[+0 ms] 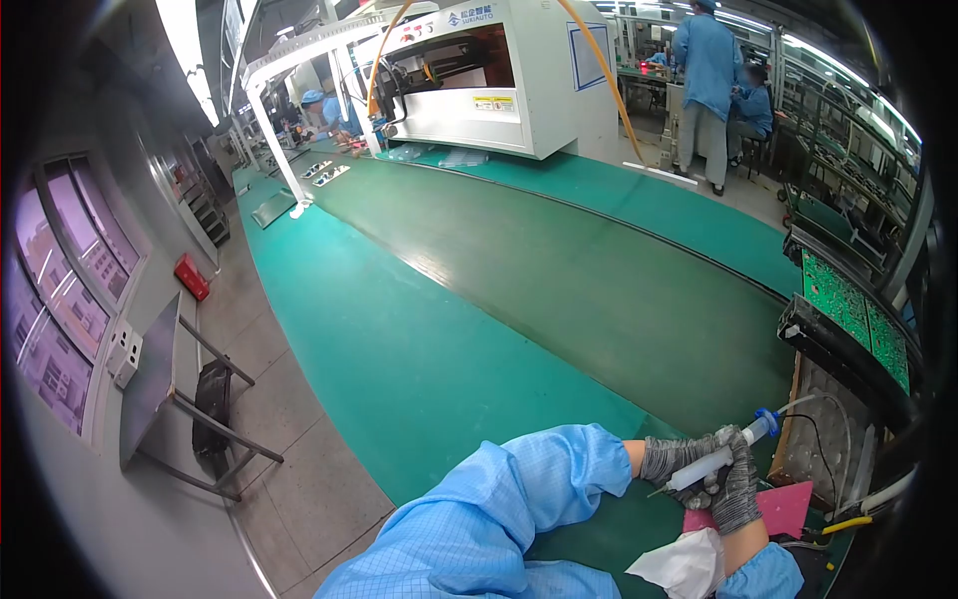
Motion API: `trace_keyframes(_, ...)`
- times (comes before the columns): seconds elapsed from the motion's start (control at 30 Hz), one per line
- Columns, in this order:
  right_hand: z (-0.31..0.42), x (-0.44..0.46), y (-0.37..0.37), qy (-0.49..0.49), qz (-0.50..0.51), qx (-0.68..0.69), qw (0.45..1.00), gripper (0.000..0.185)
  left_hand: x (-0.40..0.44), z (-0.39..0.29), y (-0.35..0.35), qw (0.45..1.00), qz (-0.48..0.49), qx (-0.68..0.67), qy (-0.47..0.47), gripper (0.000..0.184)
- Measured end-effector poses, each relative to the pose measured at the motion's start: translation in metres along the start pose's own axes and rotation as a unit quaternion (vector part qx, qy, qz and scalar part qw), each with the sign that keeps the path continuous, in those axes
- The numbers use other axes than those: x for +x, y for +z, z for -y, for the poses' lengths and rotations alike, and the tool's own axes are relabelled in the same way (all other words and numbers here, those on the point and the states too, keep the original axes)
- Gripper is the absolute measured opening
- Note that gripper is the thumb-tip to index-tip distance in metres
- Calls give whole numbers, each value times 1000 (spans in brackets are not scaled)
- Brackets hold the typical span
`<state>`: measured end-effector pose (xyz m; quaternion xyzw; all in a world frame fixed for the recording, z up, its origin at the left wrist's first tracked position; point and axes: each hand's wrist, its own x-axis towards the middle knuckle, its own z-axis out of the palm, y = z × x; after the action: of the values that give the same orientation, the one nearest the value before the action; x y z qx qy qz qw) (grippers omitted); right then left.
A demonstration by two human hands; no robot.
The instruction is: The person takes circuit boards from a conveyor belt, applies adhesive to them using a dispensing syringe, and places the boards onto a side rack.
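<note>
A translucent dispensing syringe (702, 467) with a blue cap and air tube slants across my hands, its needle tip pointing down-left. My left hand (682, 457), in a grey knit glove, reaches in from the left with its fingers closed at the barrel's upper part. From below, my right hand (736, 491), gloved alike, has its fingers wrapped round the barrel. The fingers overlap, so their exact grip is partly hidden. A pink sheet (785, 507) lies beneath my right hand. White tissue (684, 565) sits against my right wrist.
A green conveyor belt (559, 270) runs between green mats (379, 349). Green circuit boards (848, 304) stand in a black rack at right. A white machine (559, 80) stands at the back; coworkers (707, 65) are beyond. A yellow-handled tool (846, 524) lies near the right edge.
</note>
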<state>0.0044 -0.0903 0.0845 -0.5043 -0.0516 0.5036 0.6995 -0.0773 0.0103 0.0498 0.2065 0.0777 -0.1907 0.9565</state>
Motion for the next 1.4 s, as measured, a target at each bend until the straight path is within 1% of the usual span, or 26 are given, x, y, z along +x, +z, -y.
trace_keyframes(0.1,7,-10,9,15,19,-32,999,20,-1,-3,-2,998,-45,51,-13,45)
trace_keyframes(0.13,7,-12,12,28,-10,-43,999,20,-2,-3,-1,994,-102,39,-25,40)
trace_keyframes(0.17,6,-11,12,39,-47,-52,997,20,3,-1,-15,999,-14,-14,-28,42)
trace_keyframes(0.2,7,-12,13,37,-32,-48,998,20,6,-3,-19,997,-11,-47,-67,45)
trace_keyframes(0.27,6,-11,6,33,2,-43,999,20,10,-4,-28,998,-5,-17,-68,58)
trace_keyframes(0.3,5,-9,3,33,24,-43,998,20,1,-6,-11,996,-67,50,-34,62)
trace_keyframes(0.37,3,-3,1,40,3,-36,999,20,0,-9,-8,994,-36,98,-37,65)
trace_keyframes(0.47,-1,3,-4,37,2,-45,998,20,4,-6,-23,996,17,82,-25,67)
trace_keyframes(0.57,1,1,-1,35,-15,-51,998,20,5,-5,-19,996,-25,89,0,68)
trace_keyframes(0.67,-1,4,-1,42,-30,-46,998,19,2,-6,-20,996,6,83,-19,66)
trace_keyframes(0.77,1,4,-1,44,-19,-49,998,20,-6,-8,-4,993,-54,101,-5,65)
trace_keyframes(0.87,1,3,-1,32,-9,-55,998,21,-4,-9,-14,995,41,94,-18,66)
trace_keyframes(0.97,1,2,-1,29,-18,-63,997,22,-5,-9,-9,996,27,88,-17,67)
trace_keyframes(1.07,1,2,0,32,-23,-64,997,22,-7,-10,-2,995,-28,100,-9,66)
trace_keyframes(1.17,-1,4,-3,34,-16,-63,997,22,-9,-10,0,991,-37,131,9,65)
trace_keyframes(1.37,1,3,-1,36,-19,-71,997,21,-4,-11,-6,996,29,72,-31,65)
trace_keyframes(1.4,1,2,-1,36,-23,-70,997,21,-4,-10,-6,996,22,77,-27,65)
